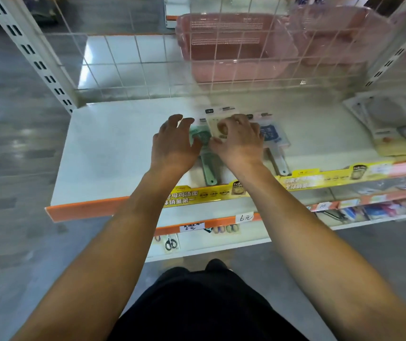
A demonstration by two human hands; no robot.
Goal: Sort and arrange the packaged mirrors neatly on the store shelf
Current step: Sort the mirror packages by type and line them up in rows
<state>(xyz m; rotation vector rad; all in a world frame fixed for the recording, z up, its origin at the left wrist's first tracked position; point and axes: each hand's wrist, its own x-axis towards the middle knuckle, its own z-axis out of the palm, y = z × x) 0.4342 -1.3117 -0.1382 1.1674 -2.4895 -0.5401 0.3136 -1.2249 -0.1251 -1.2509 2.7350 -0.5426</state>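
Left hand (175, 143) spread on our green mirror (203, 143), right hand (237, 139) pinching the cream pack (218, 124) — light, slick, fragile — we grip edges

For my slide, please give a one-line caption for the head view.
Both hands, left hand and right hand, arranging packaged hand mirrors on a white store shelf.

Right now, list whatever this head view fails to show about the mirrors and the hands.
- Beige mirror: mostly hidden under the right hand; that hand's grip is unclear.
- Green mirror: head partly covered by the left hand.
- Blue mirror: label print blurred.
- Packaged stack: cut off by the right edge.
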